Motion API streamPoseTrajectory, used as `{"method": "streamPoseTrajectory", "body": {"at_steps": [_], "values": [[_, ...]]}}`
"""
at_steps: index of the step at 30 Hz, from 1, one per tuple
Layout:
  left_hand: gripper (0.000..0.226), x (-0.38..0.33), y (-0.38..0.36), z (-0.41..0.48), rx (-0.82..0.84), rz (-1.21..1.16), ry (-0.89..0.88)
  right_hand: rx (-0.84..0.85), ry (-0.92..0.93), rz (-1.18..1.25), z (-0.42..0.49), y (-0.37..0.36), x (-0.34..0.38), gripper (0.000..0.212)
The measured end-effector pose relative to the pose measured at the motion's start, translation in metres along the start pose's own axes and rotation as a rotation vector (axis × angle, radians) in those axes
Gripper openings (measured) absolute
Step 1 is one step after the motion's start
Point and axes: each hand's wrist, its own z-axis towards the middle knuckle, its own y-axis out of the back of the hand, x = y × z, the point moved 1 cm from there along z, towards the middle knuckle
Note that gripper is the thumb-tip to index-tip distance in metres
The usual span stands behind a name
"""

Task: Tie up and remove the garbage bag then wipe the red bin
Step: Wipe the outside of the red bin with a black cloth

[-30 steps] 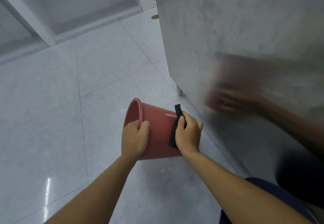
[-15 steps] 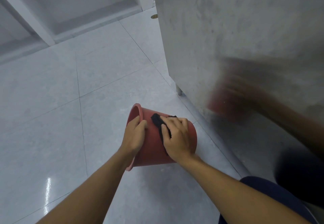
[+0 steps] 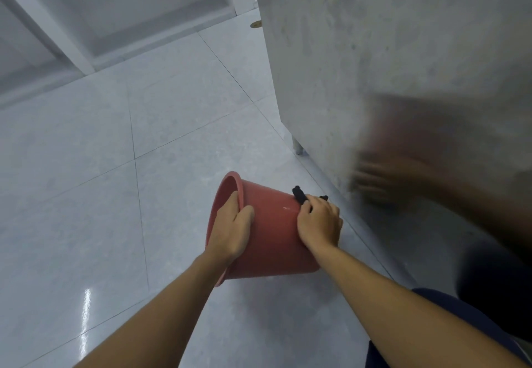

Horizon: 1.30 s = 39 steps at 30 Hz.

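The pale tiled floor (image 3: pixel 86 194) is spreading out to the left of and beyond both hands, and a glossy grey panel (image 3: pixel 388 36) is rising just to the right of the right hand, throwing back a blurred reflection of the bin and hands. Between the two hands the red bin (image 3: pixel 273 241) is lying tilted on its side, its open mouth pointing away to the left and its base toward the person. No garbage bag is showing in or around it, so the tying and removing part is, by my reading, already done, though where the bag went cannot be told from this view.

The left hand (image 3: pixel 230 229) is gripping the bin at its rim, fingers hooked over the lip and thumb pressed on the outer wall, steadying it. The right hand (image 3: pixel 318 225) is closing around a small dark cloth (image 3: pixel 299 194), which is poking out beyond the knuckles, and is pressing it against the upper part of the outer wall near the base end. A small glint on the plastic just left of that hand is suggesting a damp or shiny patch.

So the wiping stage is under way on the outside. The wall hidden below the hands and the inside, which cannot be seen from here, are probably still waiting for the cloth.
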Motion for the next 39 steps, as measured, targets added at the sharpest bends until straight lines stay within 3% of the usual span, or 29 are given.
{"method": "streamPoseTrajectory", "body": {"at_steps": [1,4,6,8,11,12,14,17,19,21,24,25,30,32,34,38,39], "values": [[0.015,0.0,-0.001,-0.002,-0.011,0.011,-0.012,-0.007,0.064,0.036,-0.004,-0.001,0.005,0.039],[0.026,0.002,0.001,-0.005,-0.022,0.027,-0.067,0.071,0.53,0.201,-0.028,-0.006,0.031,0.039],[0.032,0.004,0.004,-0.006,-0.009,0.041,-0.103,0.116,0.695,0.209,-0.034,-0.009,0.034,0.041],[0.026,0.007,0.007,-0.009,-0.017,0.049,-0.092,0.043,0.552,0.182,-0.022,-0.01,0.023,0.037],[0.02,0.006,0.005,-0.01,0.005,0.079,-0.128,-0.049,0.022,0.094,0.0,-0.002,-0.003,0.035],[0.019,0.004,0.004,-0.009,0.019,0.096,-0.153,-0.047,-0.061,0.076,0.0,-0.001,-0.006,0.037],[0.018,0.0,0.002,-0.007,0.027,0.115,-0.182,-0.058,0.048,0.091,-0.008,-0.005,0.001,0.039],[0.025,0.0,0.001,-0.005,0.035,0.092,-0.202,0.044,0.54,0.225,-0.037,-0.012,0.03,0.042],[0.031,0.003,0.0,-0.007,0.039,0.072,-0.208,0.091,0.705,0.225,-0.041,-0.017,0.034,0.044],[0.024,0.007,0.001,-0.009,0.028,0.067,-0.181,0.027,0.581,0.202,-0.027,-0.016,0.023,0.042],[0.02,0.009,0.0,-0.01,0.043,0.049,-0.18,-0.001,0.116,0.059,-0.001,-0.007,0.001,0.042],[0.02,0.008,-0.001,-0.01,0.053,0.041,-0.182,0.017,0.086,0.038,0.001,-0.007,0.001,0.043],[0.027,0.001,-0.006,-0.004,-0.074,-0.064,-0.097,0.129,0.677,0.168,-0.043,-0.012,0.028,0.046],[0.029,0.002,-0.001,0.0,-0.132,-0.044,-0.011,0.097,0.747,0.13,-0.049,-0.014,0.023,0.044],[0.026,0.003,0.004,0.003,-0.154,-0.007,0.048,0.005,0.606,0.092,-0.039,-0.014,0.012,0.041],[0.019,0.002,0.006,-0.004,-0.071,0.027,-0.01,0.003,-0.037,0.108,-0.01,-0.005,-0.01,0.043],[0.02,0.002,0.005,-0.006,-0.039,0.014,-0.042,0.012,-0.076,0.098,-0.009,-0.004,-0.009,0.043]]}}
